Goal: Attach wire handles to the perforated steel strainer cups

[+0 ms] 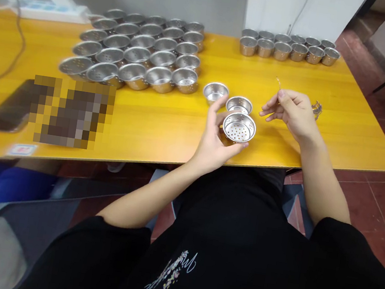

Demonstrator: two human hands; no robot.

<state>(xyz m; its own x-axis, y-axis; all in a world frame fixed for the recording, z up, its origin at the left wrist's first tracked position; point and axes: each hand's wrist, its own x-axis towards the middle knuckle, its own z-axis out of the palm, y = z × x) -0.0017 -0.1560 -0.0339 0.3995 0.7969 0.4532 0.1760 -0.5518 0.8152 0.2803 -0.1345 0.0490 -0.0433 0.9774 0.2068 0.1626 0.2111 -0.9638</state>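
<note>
The left hand [214, 140] clasps a perforated metal cup [239, 129], just right of its palm, over the near side of the desk [166, 128]; farther right, the right hand [295, 113] pinches a thin wire-like piece [278, 83].

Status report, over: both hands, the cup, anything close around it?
Left hand gripping perforated metal cup, open end up. Right hand pinching thin piece, apart from cup. Two more cups close beyond it.
</note>
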